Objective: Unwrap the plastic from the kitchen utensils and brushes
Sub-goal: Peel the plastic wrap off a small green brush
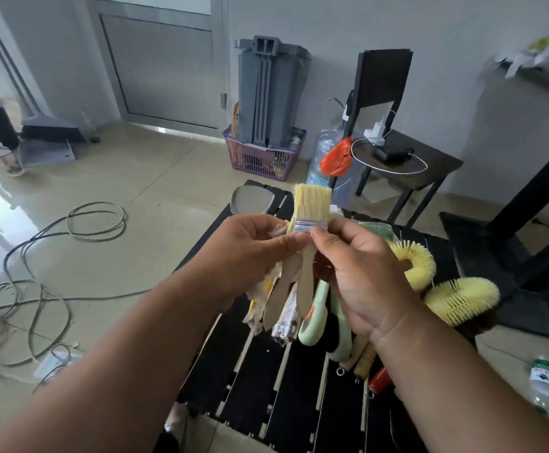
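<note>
Both bare forearms reached in from six o'clock and converged toward twelve. The left grip (250, 246) sat at about eleven o'clock of the right, thumb extended toward three o'clock and pinching. The right grip (358, 266) showed its back, fingers curled inward, forefinger tip meeting the left thumb, both raised above the desk.

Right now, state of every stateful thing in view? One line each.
Pastry brush: held upright, bristles up and bare.
Plastic wrap: crumpled, bunched around the handles.
Left hand: grips the wrap and brush handles.
Right hand: pinches the brush just below its metal band.
Yellow loop brushes: lying on the black slatted table.
Grey bin: upside down in the purple basket.
</note>
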